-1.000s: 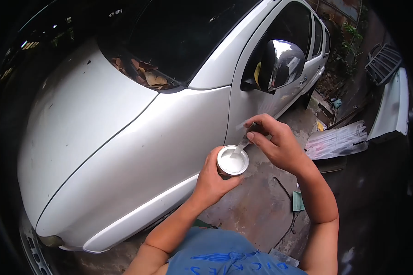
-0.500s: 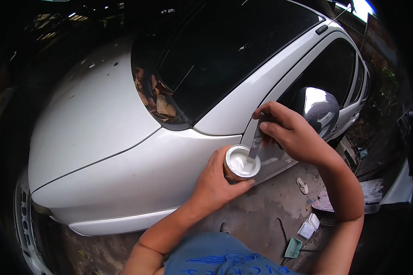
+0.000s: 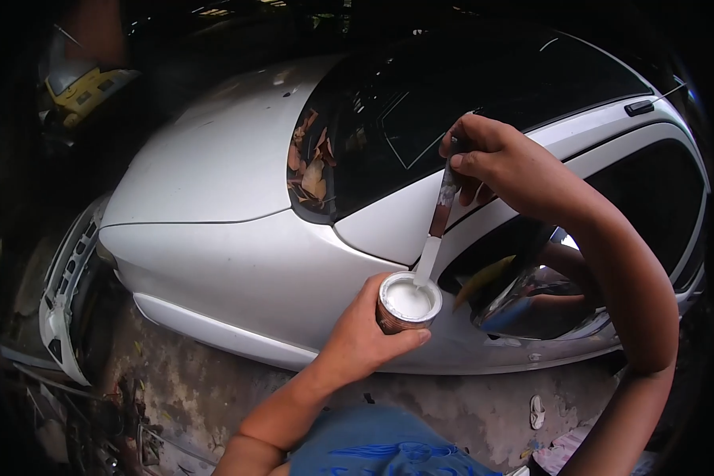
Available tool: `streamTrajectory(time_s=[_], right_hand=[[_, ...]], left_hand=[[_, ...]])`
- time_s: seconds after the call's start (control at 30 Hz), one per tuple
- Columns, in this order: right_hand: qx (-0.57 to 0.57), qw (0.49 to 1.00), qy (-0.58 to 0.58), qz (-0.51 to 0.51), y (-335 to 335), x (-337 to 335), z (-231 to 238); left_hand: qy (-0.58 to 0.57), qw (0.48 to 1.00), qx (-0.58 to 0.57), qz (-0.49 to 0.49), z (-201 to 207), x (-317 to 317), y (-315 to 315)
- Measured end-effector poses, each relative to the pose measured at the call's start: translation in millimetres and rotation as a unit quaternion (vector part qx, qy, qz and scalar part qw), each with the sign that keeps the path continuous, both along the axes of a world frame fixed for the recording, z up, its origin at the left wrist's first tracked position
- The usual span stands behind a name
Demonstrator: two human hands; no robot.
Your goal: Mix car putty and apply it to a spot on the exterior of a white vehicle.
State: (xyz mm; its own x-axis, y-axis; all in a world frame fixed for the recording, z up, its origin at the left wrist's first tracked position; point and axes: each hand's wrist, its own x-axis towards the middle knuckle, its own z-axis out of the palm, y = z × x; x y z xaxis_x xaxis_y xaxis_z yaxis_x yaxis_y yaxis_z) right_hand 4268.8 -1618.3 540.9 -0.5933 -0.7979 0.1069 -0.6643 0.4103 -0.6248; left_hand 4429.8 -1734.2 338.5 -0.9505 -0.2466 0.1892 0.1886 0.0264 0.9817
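My left hand (image 3: 357, 337) is wrapped round the side of a small open can (image 3: 393, 324) with white paint in it. My right hand (image 3: 492, 163) is higher and to the right, its fingers and thumb pinching the top of a flat, narrow stirring strip (image 3: 435, 230). White coats the strip's lower part, and a thin trail of paint runs from its tip into the can. The tip hangs at the far side of the can's rim. Just beyond both hands stands a white car (image 3: 285, 278), with a shiny side mirror (image 3: 535, 293) beneath my right forearm.
Dry leaves (image 3: 313, 170) lie at the base of the car's windshield. A detached bumper (image 3: 63, 301) rests at the left by the car's front. A yellow and grey part (image 3: 83, 95) is at the far left. On the stained concrete floor sits a pale shoe (image 3: 537, 412).
My right hand has risen and drawn the strip up out of the paint to the can's far rim. The view has shifted, bringing the bumper further in. My left hand still holds the can.
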Motion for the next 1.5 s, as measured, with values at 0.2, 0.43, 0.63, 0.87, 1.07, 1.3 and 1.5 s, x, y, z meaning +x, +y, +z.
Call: streamTrajectory(time_s=[0.2,0.43,0.63,0.87,1.07,1.3,1.5], right_hand=[[0.014,0.999,-0.026,0.026,-2,0,-5],[0.008,1.0,-0.019,0.015,1,-2,-7],[-0.033,0.994,-0.054,0.092,3,6,-13],[0.071,0.988,-0.055,0.125,2,25,-14],[0.075,0.989,-0.109,0.067,1,15,-11],[-0.037,0.996,-0.078,0.036,0,-3,-8],[-0.036,0.998,-0.05,0.006,1,-4,-8]], left_hand=[[0.009,0.999,0.006,0.042,-2,-1,12],[0.014,0.999,-0.002,0.041,-3,-2,11],[0.006,1.0,-0.003,0.028,2,0,7],[0.004,1.0,-0.011,0.021,10,2,4],[-0.014,1.0,0.009,-0.006,11,-1,0],[-0.016,1.0,-0.023,0.002,-1,-1,-1],[-0.038,0.999,-0.011,-0.011,1,-2,-3]])
